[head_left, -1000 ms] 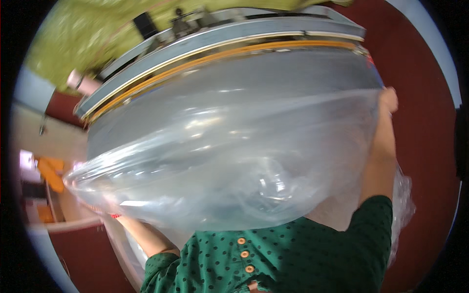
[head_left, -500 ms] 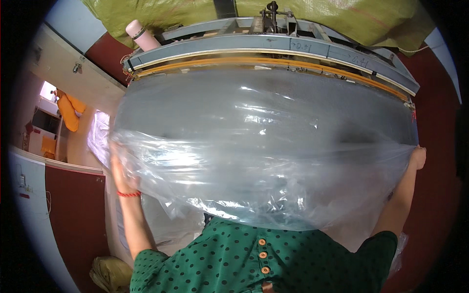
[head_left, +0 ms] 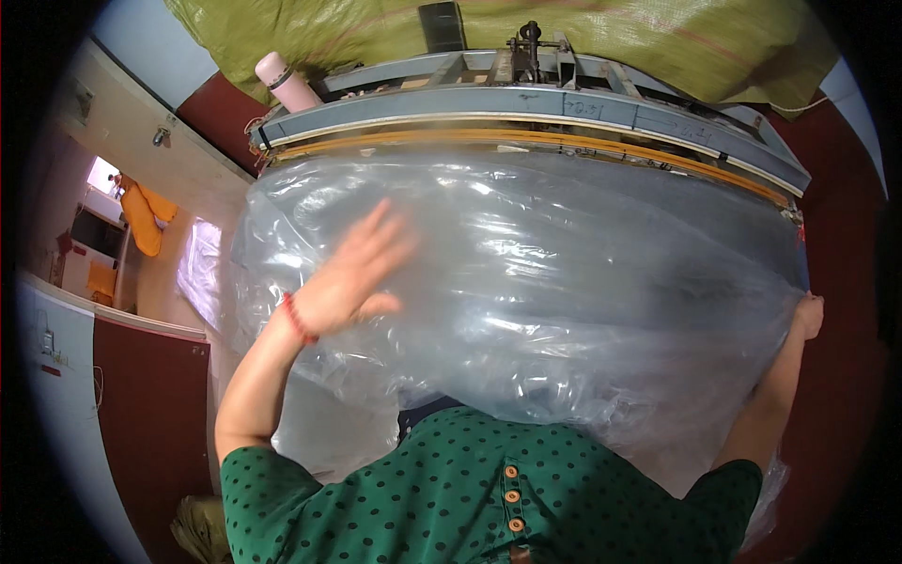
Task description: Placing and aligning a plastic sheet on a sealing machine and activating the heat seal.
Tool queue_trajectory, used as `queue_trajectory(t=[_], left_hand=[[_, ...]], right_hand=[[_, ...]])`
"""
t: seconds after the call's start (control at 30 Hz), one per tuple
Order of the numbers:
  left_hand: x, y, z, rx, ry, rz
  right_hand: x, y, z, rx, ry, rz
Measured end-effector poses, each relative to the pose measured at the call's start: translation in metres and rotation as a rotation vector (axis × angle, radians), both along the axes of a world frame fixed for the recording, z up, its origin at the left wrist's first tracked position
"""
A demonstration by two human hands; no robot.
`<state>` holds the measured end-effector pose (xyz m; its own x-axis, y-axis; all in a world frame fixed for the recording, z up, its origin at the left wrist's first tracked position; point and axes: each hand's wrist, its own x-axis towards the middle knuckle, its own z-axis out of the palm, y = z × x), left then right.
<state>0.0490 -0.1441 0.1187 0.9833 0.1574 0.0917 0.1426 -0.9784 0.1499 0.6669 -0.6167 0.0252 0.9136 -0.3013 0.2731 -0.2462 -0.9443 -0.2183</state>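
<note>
A wide clear plastic sheet (head_left: 526, 310) lies over a dark grey work surface (head_left: 742, 211) and drapes toward my body. My left hand (head_left: 362, 273), with a red cord at the wrist, is over the left part of the sheet. Its fingers are spread and slightly blurred, with nothing in them; whether the palm touches the plastic I cannot tell. At the right edge my right hand (head_left: 808, 317) is closed on the sheet's side, drawing folds across it.
Behind the surface runs a grey metal frame (head_left: 423, 105) with an orange strip (head_left: 564, 141) along it. A pink bottle (head_left: 287, 83) stands at its left end. Yellow-green woven sacking (head_left: 601, 28) hangs behind. An opening in the wall shows another room at left.
My left hand has let go of the sheet's left edge and moved inward and up over it. The sheet's left side now lies farther forward on the surface. My right hand keeps its grip.
</note>
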Motion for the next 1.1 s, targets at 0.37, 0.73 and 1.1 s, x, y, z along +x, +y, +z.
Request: queue_trajectory(t=[0.37, 0.73, 1.1], left_hand=[[0.0, 0.071, -0.042, 0.126, 0.175, 0.59], [0.059, 0.087, -0.091, 0.105, -0.096, 0.288], [0.095, 0.113, -0.095, 0.074, -0.48, 0.576]], right_hand=[[0.005, -0.004, -0.003, 0.008, 0.004, 0.031], [0.014, -0.012, -0.008, 0.024, -0.007, 0.003], [0.033, -0.126, -0.018, 1.321, -0.363, 0.452]])
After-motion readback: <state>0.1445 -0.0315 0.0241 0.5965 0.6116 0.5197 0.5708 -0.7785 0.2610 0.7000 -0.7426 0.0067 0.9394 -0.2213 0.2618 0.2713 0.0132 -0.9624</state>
